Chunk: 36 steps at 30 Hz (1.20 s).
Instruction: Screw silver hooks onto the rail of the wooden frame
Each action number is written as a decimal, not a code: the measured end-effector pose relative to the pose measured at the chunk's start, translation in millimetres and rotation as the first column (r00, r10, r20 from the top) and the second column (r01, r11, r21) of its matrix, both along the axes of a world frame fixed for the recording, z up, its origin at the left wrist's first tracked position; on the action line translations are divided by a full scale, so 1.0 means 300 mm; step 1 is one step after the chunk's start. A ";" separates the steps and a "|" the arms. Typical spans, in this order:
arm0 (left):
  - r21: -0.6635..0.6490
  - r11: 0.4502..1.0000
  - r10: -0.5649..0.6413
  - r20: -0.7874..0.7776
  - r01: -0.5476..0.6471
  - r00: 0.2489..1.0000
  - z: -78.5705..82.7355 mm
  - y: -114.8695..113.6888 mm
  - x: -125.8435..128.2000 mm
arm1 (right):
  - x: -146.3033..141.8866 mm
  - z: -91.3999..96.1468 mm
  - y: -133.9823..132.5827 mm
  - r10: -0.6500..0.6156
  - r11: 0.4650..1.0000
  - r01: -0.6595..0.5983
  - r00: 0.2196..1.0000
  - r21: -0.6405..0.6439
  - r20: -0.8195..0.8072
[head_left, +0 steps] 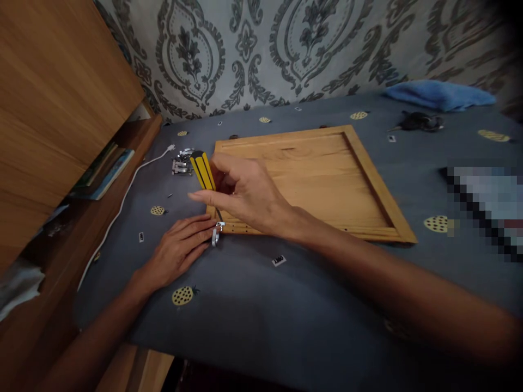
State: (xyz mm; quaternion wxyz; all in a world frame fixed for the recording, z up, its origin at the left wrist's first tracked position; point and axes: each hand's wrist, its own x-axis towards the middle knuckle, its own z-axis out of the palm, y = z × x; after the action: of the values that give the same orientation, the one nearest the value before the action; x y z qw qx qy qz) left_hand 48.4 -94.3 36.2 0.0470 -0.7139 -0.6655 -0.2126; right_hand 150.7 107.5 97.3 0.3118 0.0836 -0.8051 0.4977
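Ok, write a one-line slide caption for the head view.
Right hand holds a yellow-handled screwdriver at a wooden panel's corner; left hand lies flat, fingertips against a small metal fitting.

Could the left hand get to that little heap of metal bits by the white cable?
Probably yes. The left hand rests by the metal fitting at the corner of the board, and only bare grey cloth lies between it and the metal heap; the screwdriver stands off to the side.

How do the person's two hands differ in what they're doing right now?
The right hand is raised and curled around a yellow-and-black screwdriver; the left hand lies flat and low, fingers on a small metal fitting. Both meet at the near corner of the wooden panel.
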 end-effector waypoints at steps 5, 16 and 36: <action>-0.003 1.000 -0.001 -0.001 0.001 1.000 0.000 0.001 -0.001 | 0.000 -0.014 -0.005 0.025 0.998 -0.027 0.998 0.057 0.050; -0.014 1.000 0.006 -0.013 -0.006 1.000 0.007 0.001 0.002 | -0.008 -0.033 -0.005 0.017 0.998 -0.021 0.999 0.064 0.050; -0.001 1.000 -0.003 -0.010 0.003 1.000 0.008 0.003 0.000 | 0.000 0.025 0.029 0.063 0.998 -0.059 0.983 -0.033 0.172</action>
State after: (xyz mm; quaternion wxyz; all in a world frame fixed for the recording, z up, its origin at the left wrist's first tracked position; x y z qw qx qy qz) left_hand 48.5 -93.6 38.8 0.0499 -0.7159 -0.6643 -0.2088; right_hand 150.8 116.3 104.7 0.2263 0.0602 -0.8191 0.5236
